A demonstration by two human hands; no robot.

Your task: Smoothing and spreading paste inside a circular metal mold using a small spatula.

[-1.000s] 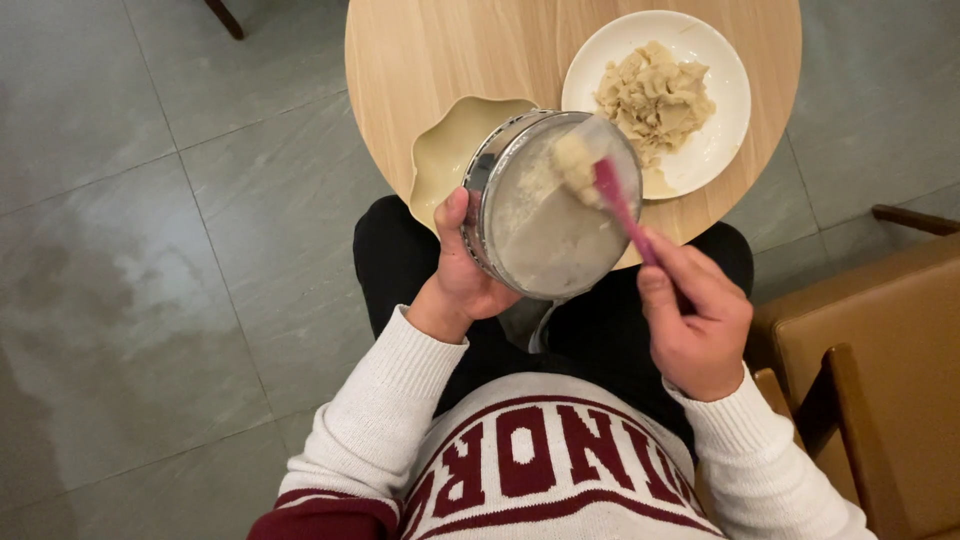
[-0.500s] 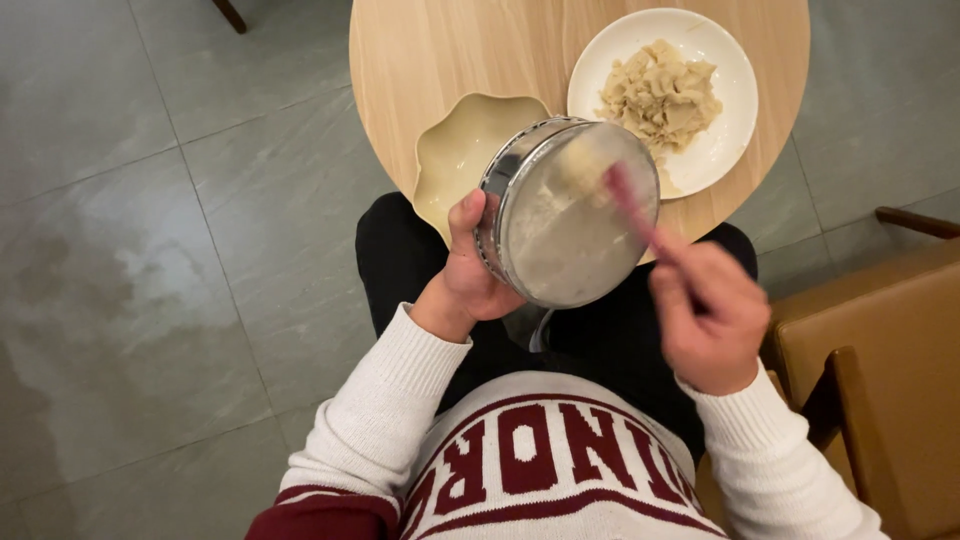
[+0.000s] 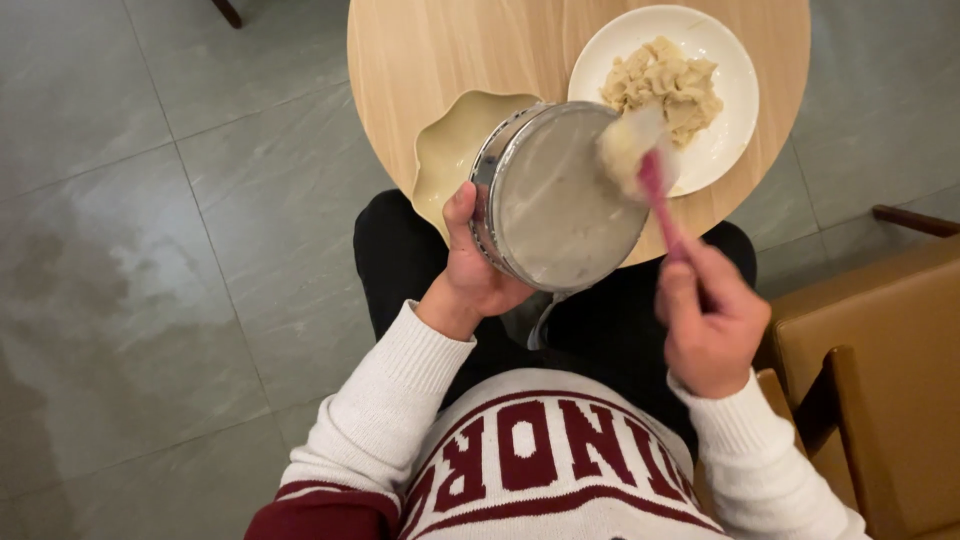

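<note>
Our left hand grips the tilted sieve; our right hand clasps the spatula. Paste could drop past the yellow dish beneath.

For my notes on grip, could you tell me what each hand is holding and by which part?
The left hand grips the metal sieve by its rim, thumb on the side wall. The right hand holds the pink spatula by the lower end of its handle.
</note>
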